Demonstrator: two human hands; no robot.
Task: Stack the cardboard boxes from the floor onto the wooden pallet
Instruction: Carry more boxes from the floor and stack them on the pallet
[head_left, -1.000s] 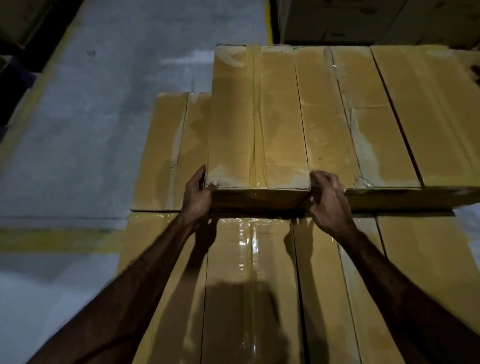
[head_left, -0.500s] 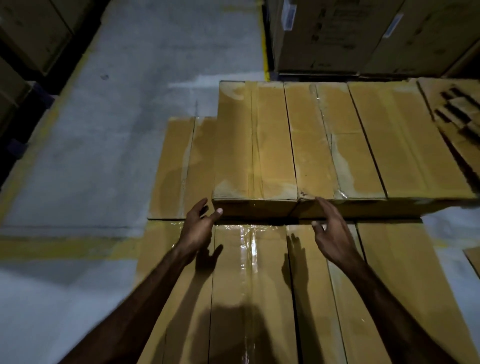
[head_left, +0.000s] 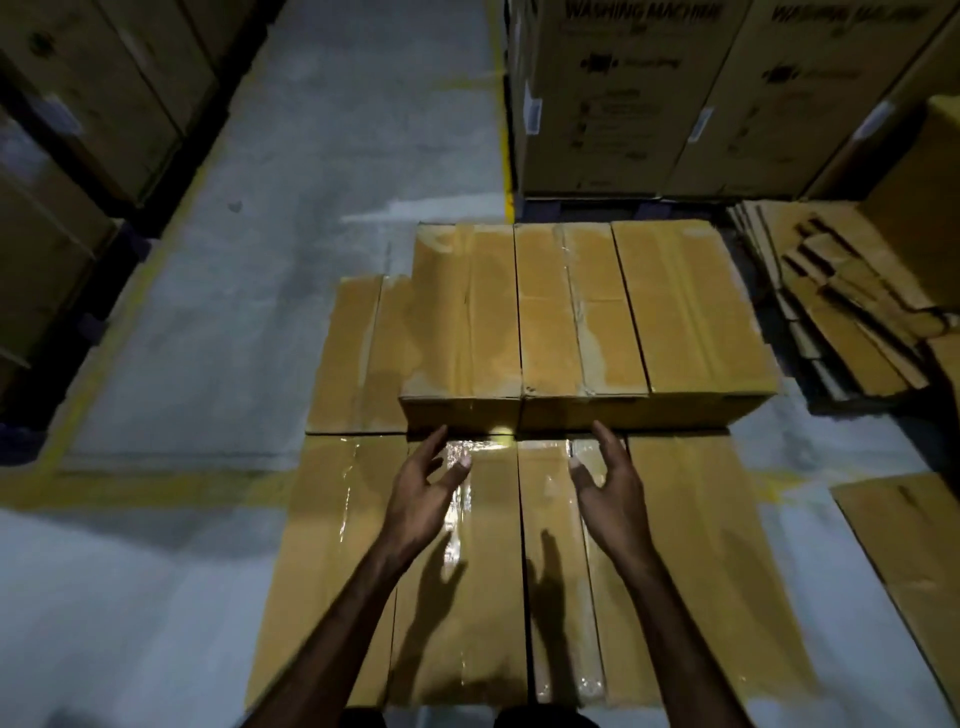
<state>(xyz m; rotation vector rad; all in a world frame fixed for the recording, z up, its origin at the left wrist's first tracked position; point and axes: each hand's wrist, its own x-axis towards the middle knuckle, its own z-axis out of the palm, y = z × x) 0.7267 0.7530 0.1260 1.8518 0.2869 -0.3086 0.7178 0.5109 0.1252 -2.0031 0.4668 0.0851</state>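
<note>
Three upper boxes: sat side by side on the lower layer; leftmost box (head_left: 462, 322) lay nearest both hands.
Lower boxes (head_left: 457, 571): lay flat beneath the arms, tape glossy.
Left hand (head_left: 423, 493): hovered empty, fingers spread and relaxed.
Right hand (head_left: 610, 483): hovered empty, fingers loosely spread.
Flattened cardboard (head_left: 841, 306): piled at right.
Pallet: hidden.

The wooden pallet is hidden under the cardboard boxes (head_left: 519, 545); small print on the washing machine cartons (head_left: 623, 104) at upper right is blurred.
</note>
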